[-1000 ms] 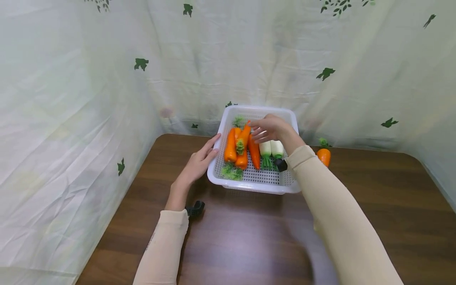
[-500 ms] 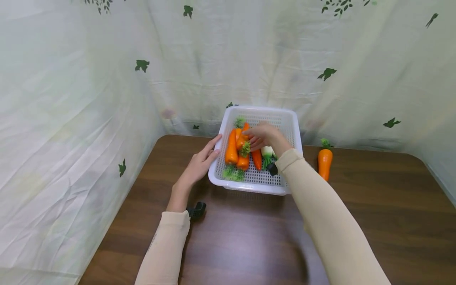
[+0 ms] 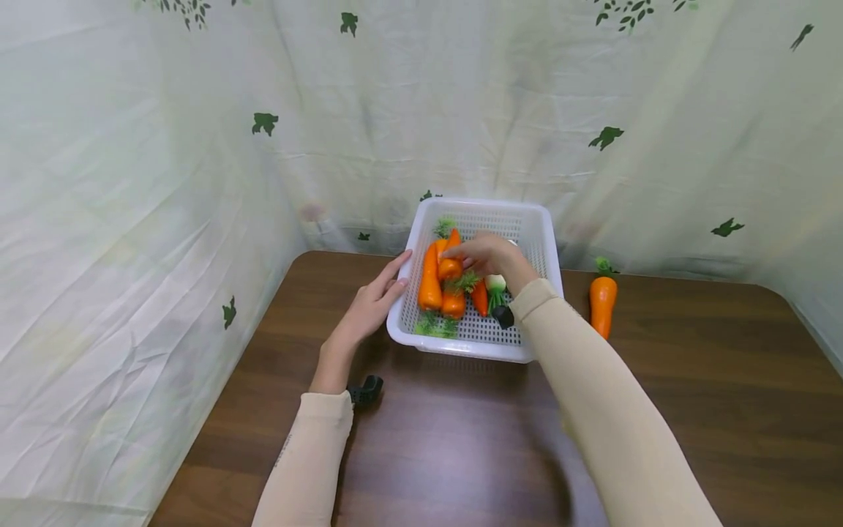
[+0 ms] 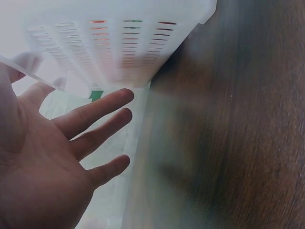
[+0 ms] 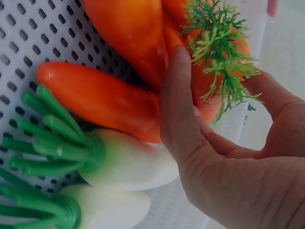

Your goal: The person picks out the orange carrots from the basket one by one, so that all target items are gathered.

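Observation:
My right hand (image 3: 490, 256) reaches into a white perforated plastic basket (image 3: 474, 350) and pinches an orange carrot (image 5: 206, 98) between thumb and fingers. The carrot's feathery green top (image 5: 219, 52) sticks out between them. Beside it in the basket lie several other orange carrots (image 3: 430, 282), a slim red-orange one (image 5: 100, 95) and white radishes (image 5: 128, 167) with green stalks, partly hidden by my hand. At the basket's left side, my left hand (image 3: 362, 311) touches the rim with thumb and forefinger; in the left wrist view its other fingers (image 4: 97, 112) stretch out straight below the rim.
One more carrot (image 3: 602, 304) with a green top lies on the brown wooden table (image 3: 448, 439), right of the basket. A pale curtain (image 3: 421, 110) with leaf prints hangs behind and along the left side. Dark wrist cameras (image 3: 369, 390) show at both wrists.
My right hand has moved slightly left and down over the carrots. The leafy top of the carrot it holds has swung to the right. My left hand stays at the rim.

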The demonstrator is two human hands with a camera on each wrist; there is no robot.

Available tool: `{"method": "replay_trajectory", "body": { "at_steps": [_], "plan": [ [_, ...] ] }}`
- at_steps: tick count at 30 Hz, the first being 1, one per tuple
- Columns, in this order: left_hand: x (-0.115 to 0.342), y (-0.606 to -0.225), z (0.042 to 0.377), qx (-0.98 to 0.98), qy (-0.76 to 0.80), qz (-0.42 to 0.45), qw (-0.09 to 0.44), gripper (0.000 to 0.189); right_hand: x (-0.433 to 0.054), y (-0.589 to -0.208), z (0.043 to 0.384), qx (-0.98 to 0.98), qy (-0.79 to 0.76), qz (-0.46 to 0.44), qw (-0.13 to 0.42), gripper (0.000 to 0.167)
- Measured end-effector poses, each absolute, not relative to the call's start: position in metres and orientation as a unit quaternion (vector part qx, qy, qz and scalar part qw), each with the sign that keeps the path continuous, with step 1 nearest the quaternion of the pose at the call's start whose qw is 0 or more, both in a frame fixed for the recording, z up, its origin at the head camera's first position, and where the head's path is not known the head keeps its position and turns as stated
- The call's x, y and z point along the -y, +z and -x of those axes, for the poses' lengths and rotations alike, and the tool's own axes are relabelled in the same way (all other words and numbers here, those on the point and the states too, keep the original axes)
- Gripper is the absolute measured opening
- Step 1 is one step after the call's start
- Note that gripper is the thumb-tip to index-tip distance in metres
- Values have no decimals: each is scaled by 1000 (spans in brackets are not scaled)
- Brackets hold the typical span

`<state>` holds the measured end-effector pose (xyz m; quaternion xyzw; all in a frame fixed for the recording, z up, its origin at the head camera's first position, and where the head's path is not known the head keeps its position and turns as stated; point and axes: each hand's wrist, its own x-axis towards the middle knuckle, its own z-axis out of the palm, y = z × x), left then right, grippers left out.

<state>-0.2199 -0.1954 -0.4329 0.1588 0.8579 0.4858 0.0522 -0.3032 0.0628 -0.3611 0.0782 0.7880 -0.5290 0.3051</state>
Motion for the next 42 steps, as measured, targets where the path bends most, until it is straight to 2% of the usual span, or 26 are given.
{"method": "replay_trajectory", "body": {
  "at_steps": [7, 14, 19, 24, 30, 38, 42],
  "plan": [
    [197, -431, 221, -860, 482, -160, 45, 55, -71, -342, 298, -783, -549, -52, 287, 34],
    [199, -433, 221, -865, 476, -153, 41, 55, -74, -323, 289, -780, -556, -5, 287, 25],
    [198, -434, 222, -863, 480, -153, 46, 55, -86, -311, 280, -780, -558, 13, 281, 28],
    [198, -431, 223, -863, 479, -159, 37, 55, -107, -306, 270, -777, -570, 29, 264, 40],
    [198, -431, 223, -860, 485, -154, 44, 55, -136, -316, 251, -769, -590, 48, 241, 53],
    [196, -434, 221, -858, 484, -168, 33, 55, -168, -325, 213, -775, -599, 30, 201, 71],
    [195, -435, 220, -858, 485, -164, 36, 55, -184, -330, 198, -783, -595, 35, 180, 73]
  ]
}}
